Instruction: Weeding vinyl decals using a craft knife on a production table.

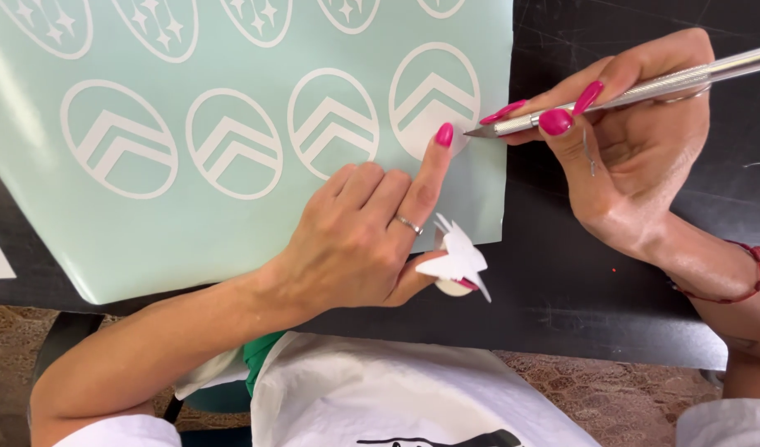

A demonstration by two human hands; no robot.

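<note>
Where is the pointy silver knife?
In the head view, the silver craft knife is at the upper right, held in the right hand, its tip beside the left hand's index fingertip at the mint vinyl sheet's edge.

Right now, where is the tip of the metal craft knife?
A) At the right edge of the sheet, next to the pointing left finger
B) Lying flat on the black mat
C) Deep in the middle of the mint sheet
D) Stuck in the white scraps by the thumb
A: the right hand holds the craft knife with its tip by the mint sheet edge, close to the left hand index fingertip.
</note>
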